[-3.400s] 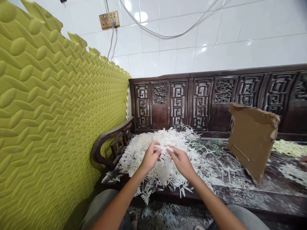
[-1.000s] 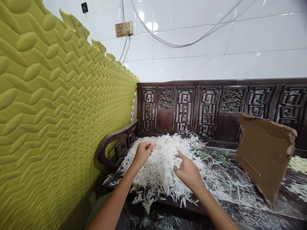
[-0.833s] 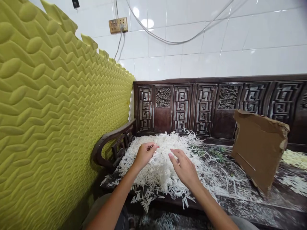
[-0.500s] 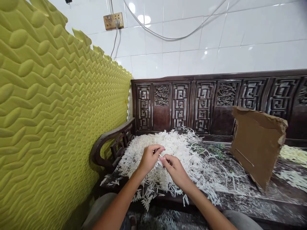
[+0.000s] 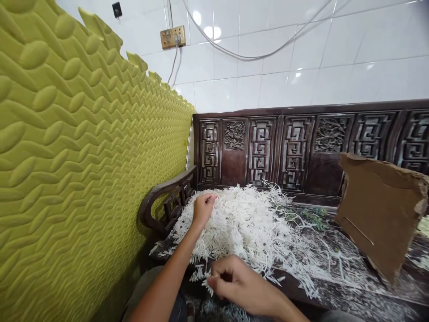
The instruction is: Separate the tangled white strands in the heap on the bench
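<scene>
In the head view, the white pile (image 5: 246, 219) of thin, branching pieces lies on the dark wooden bench (image 5: 355, 290), ahead of the right hand (image 5: 243, 284) and mostly to the right of the left hand (image 5: 203, 209), which is at the pile's far left part. Left of the pile stands the bench's curved armrest (image 5: 157, 192), with the yellow textured mat (image 5: 100, 156) beyond it; behind the pile rises the carved backrest (image 5: 234, 167). The near side of the pile reaches the bench's front edge, where some sprigs hang over. To the pile's right are green sprigs (image 5: 315, 218) and loose white strands, then a torn cardboard piece (image 5: 380, 214) standing tilted, well apart from both hands. Open air lies above the pile, between the left hand and the cardboard piece. The left hand is nearly closed — thumb and fingertips pinched together against the pile's edge — and whether a piece sits between them is too small to tell. The right hand is loosely curled just in front of the pile, thumb near the index finger, close to white sprigs; whether it grips one cannot be told.
</scene>
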A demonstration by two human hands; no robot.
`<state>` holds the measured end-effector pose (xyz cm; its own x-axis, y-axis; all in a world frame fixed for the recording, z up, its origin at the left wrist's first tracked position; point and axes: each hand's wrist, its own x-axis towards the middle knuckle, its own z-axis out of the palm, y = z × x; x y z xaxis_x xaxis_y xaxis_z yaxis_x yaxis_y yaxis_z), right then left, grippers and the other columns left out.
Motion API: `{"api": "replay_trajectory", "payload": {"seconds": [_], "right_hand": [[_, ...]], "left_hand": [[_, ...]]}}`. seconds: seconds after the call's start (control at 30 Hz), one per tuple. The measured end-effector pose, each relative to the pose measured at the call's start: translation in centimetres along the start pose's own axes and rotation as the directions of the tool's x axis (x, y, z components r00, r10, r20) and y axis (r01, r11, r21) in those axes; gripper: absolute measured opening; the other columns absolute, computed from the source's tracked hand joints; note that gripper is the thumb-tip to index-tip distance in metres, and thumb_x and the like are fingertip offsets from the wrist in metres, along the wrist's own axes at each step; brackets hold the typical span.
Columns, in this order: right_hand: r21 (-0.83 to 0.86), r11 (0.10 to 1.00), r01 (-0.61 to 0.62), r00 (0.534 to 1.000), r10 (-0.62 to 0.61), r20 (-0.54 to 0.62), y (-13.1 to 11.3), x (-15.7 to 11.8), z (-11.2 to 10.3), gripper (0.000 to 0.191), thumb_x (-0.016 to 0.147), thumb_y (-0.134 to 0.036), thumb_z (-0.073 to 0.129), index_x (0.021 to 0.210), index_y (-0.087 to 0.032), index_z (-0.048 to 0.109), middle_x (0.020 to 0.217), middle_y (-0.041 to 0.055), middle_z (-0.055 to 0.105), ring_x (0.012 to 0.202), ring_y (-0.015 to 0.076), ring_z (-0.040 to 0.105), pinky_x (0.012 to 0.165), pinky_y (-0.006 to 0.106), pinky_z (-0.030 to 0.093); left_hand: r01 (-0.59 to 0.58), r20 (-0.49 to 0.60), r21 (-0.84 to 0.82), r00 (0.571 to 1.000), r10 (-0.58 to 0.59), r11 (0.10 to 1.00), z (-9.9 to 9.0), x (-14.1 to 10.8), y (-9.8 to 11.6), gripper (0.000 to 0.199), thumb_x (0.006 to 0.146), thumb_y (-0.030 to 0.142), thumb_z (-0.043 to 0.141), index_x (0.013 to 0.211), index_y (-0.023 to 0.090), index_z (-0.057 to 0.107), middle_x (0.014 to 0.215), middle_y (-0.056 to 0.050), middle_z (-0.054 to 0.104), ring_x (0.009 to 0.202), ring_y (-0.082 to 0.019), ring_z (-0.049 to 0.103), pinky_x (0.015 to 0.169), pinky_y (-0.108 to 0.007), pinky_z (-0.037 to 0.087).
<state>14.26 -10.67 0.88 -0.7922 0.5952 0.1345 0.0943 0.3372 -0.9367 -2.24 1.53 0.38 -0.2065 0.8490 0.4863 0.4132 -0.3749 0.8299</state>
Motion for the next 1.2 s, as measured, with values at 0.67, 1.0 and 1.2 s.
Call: {"api": "replay_trajectory", "payload": {"seconds": [0.67,1.0,1.2], "right_hand": [[-0.190,0.980,-0.061,0.879,-0.037,-0.474,2.4,1.4,-3.1,0.033,0.092,-0.046,0.047,0.074,-0.018,0.049,0.069,-0.0022,0.047,0.061,0.0120,0.044,0.059,0.025,0.036],[-0.019,0.976,0.216,0.951,-0.206,0.229,2.5,0.0,3.7,0.016,0.081,-0.029,0.058,0.069,-0.019,0.060,0.067,-0.0021,0.060,0.063,0.0113,0.056,0.058,0.022,0.039],[-0.540,0.826,-0.162,0.906,-0.092,-0.413,2.6,0.1,-1.0,0.013,0.083,-0.026,0.053,0.076,-0.020,0.061,0.078,0.0028,0.064,0.065,0.0161,0.055,0.058,0.028,0.037]], "left_hand": [[0.032,0.358,-0.211,0.933,0.047,0.977,2.6,-3.9,3.5,0.035,0.086,0.042,0.053,0.070,0.012,0.062,0.063,-0.001,0.055,0.061,-0.012,0.049,0.060,-0.022,0.038],[0.177,0.029,-0.202,0.984,-0.174,0.963,1.7,-0.7,0.2,0.040,0.076,0.046,0.055,0.053,0.015,0.047,0.053,0.001,0.043,0.051,-0.009,0.036,0.048,-0.021,0.028],[0.190,0.160,-0.224,0.975,-0.156,0.956,1.2,-1.7,1.1,0.045,0.076,0.052,0.057,0.055,0.013,0.052,0.068,-0.003,0.059,0.049,-0.007,0.033,0.047,-0.021,0.026]]}}
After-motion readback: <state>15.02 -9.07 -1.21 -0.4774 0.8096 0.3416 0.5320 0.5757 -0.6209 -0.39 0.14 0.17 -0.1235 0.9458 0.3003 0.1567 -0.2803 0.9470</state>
